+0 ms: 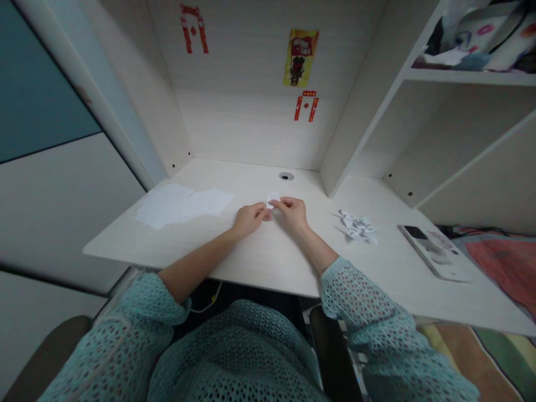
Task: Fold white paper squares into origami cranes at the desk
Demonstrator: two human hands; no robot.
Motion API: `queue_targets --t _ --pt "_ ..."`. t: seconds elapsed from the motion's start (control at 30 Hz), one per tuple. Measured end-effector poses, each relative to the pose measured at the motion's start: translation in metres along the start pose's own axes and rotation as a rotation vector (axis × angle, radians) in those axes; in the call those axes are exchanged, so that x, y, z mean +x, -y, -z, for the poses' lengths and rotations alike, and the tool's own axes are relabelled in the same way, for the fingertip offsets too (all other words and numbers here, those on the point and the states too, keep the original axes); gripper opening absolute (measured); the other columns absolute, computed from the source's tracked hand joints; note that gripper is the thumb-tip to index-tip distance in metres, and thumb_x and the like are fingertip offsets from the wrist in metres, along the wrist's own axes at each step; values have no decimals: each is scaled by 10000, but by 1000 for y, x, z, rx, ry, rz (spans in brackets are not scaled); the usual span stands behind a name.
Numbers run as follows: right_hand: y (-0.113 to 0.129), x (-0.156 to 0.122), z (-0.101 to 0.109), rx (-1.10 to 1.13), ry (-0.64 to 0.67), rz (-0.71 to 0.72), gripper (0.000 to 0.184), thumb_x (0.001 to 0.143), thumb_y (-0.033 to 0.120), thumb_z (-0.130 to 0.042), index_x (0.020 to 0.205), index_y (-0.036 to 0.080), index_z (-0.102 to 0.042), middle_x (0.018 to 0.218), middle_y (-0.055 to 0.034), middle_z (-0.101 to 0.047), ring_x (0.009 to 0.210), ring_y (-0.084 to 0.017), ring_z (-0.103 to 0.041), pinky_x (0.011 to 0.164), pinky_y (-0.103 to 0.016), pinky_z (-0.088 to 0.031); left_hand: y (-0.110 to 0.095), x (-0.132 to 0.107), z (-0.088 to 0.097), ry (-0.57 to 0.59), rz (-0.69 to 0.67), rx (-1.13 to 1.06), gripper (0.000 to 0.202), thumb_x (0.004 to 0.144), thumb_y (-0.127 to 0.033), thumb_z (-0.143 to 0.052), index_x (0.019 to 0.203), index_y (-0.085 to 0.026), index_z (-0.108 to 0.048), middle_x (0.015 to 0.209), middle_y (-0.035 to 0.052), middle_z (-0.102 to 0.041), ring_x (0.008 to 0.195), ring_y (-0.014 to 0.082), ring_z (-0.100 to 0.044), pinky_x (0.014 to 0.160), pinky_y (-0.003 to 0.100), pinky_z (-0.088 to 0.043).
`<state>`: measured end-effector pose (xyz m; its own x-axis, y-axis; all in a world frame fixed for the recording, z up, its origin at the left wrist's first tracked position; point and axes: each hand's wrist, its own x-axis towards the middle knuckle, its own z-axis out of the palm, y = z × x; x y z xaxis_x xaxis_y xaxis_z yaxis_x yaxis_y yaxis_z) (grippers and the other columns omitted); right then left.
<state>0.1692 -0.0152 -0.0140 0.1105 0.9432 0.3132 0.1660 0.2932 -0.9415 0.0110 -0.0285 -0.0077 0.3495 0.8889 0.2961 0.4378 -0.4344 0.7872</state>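
My left hand (250, 218) and my right hand (292, 214) meet at the middle of the pale wooden desk (268, 257). Both pinch a small folded piece of white paper (273, 197) that sticks up between their fingertips. The fingers of each hand are curled closed on it. Flat white paper sheets (180, 205) lie to the left of my left hand. A little heap of folded paper figures (357, 226) sits to the right of my right hand.
A phone (435, 252) lies near the desk's right end, beside a red cloth (506, 268). A cable hole (286, 176) is in the desk behind my hands. A shelf unit (419, 123) rises on the right, and red stickers (300, 58) mark the back wall.
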Motion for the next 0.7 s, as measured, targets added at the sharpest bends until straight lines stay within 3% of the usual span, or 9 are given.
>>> queue_targets --t 0.27,0.5,0.7 --pt "8 -5 -4 116 60 -2 316 629 470 -681 625 154 -683 614 -22 -634 570 -127 -512 576 -256 -372 8 5 -4 -50 3 -258 312 839 -439 -477 820 -160 -616 791 70 -698 730 153 -661 711 271 -521" --pt "-1 -6 -5 -4 31 22 368 689 501 -613 551 161 -612 498 18 -519 481 -99 -406 508 -246 -311 6 3 -2 -5 36 -152 358 829 -487 -470 802 -173 -639 778 60 -698 723 162 -663 682 256 -505" --pt "-2 -6 -3 -175 28 82 382 738 518 -560 577 175 -607 567 11 -568 540 -114 -455 557 -239 -343 -8 -2 6 -16 54 45 308 841 -459 -451 798 -225 -646 809 20 -707 772 162 -660 694 239 -478"
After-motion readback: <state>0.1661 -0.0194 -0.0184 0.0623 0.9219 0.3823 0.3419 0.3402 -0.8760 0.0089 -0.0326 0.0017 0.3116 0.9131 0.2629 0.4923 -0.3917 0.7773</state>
